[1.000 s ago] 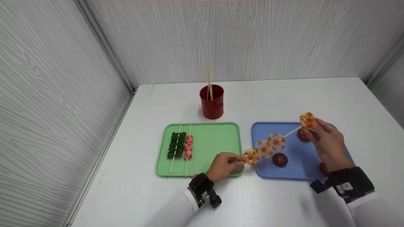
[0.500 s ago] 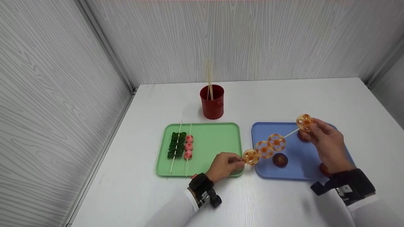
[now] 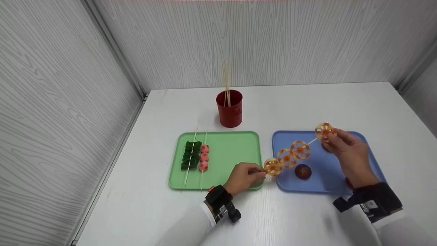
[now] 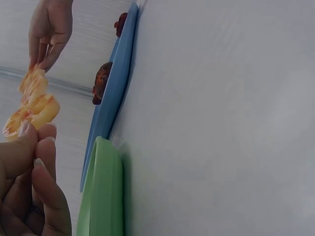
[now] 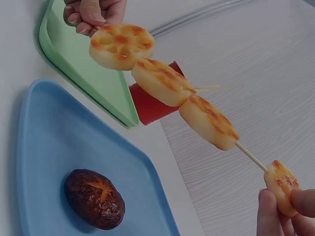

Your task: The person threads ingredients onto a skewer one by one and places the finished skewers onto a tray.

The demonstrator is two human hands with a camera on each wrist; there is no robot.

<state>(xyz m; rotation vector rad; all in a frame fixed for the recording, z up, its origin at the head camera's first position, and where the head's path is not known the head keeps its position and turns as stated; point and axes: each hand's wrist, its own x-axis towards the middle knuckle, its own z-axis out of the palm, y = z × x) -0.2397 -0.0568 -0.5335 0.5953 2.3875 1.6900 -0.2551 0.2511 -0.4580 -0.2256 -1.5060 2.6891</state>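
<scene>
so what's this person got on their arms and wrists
Both arms are in white long sleeves. The left hand is bare, with a black strap at the wrist carrying a small black camera unit with a red mark on it. The right hand is bare too, with a wider black wrist band bearing a small white label. No gloves or rings show.

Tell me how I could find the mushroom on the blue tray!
Find the blue tray, on the right of the green tray. Near its front left part, just under the skewer of orange lotus root slices held in the air, lies the mushroom. It is dark brown and round with a star cut into its top, unlike the holey orange slices.
</scene>
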